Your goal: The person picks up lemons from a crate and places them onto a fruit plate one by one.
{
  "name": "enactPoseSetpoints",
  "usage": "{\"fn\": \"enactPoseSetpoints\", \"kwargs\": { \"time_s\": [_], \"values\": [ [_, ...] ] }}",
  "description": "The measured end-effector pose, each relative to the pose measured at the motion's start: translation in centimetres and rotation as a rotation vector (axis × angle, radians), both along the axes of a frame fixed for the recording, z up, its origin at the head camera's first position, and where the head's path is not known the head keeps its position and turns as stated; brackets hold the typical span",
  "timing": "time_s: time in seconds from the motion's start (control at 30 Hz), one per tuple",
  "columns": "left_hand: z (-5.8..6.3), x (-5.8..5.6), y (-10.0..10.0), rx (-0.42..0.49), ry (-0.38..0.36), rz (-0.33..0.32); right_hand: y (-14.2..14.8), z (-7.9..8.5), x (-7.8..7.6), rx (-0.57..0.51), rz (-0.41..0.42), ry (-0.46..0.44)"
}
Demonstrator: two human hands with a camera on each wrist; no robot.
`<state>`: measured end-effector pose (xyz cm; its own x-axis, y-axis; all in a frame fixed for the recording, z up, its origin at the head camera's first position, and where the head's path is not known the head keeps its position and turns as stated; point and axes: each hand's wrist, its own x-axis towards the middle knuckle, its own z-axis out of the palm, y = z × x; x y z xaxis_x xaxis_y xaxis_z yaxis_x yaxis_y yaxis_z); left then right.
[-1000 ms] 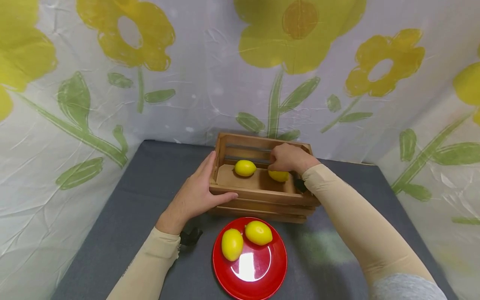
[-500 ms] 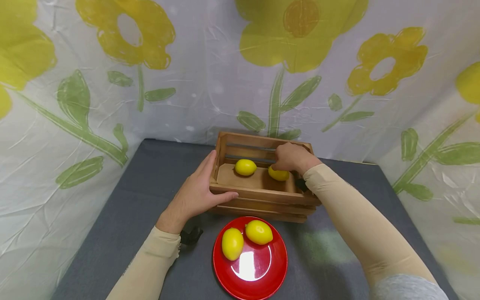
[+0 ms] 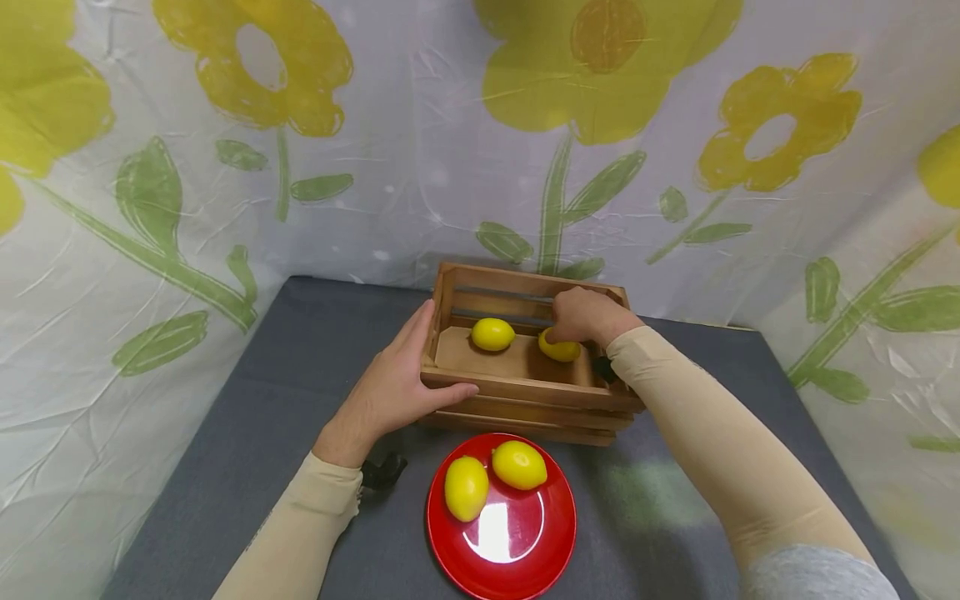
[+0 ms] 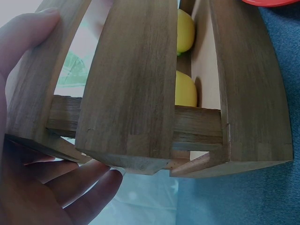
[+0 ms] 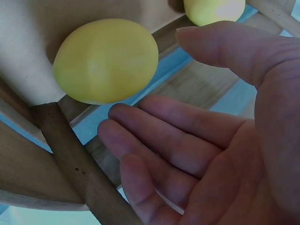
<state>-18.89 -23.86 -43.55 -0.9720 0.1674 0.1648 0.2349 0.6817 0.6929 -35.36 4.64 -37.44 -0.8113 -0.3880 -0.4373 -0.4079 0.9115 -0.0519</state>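
Head view: from above, looking forward and down at crate (image 3: 525, 389) and plate (image 3: 543, 542). Left wrist view: close outside the crate, looking in between end slats (image 4: 129, 79). Right wrist view: close inside, angled at its floor (image 5: 21, 56). All three share two lemons (image 3: 492, 334) inside.

Way in: uncovered top of the crate (image 3: 498, 365), my right hand (image 3: 592, 317) down through it | Room: gap between my thumb (image 5: 211, 44) and the right lemon (image 3: 562, 349); another between that and the left lemon (image 3: 492, 334) | Obstacles: slatted walls (image 3: 525, 412) all round, my left hand (image 3: 390, 379) across the front-left corner, red plate (image 3: 517, 573) just beside the front, floral curtain (image 3: 420, 167) behind
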Motion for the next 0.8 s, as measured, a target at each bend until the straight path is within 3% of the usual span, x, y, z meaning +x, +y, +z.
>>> {"fn": "enactPoseSetpoints", "kwargs": {
  "time_s": [0.8],
  "values": [
    [0.02,0.01,-0.06,-0.006,0.009,-0.006,-0.87,-0.4,-0.42,0.084,-0.006,-0.052]
  ]
}}
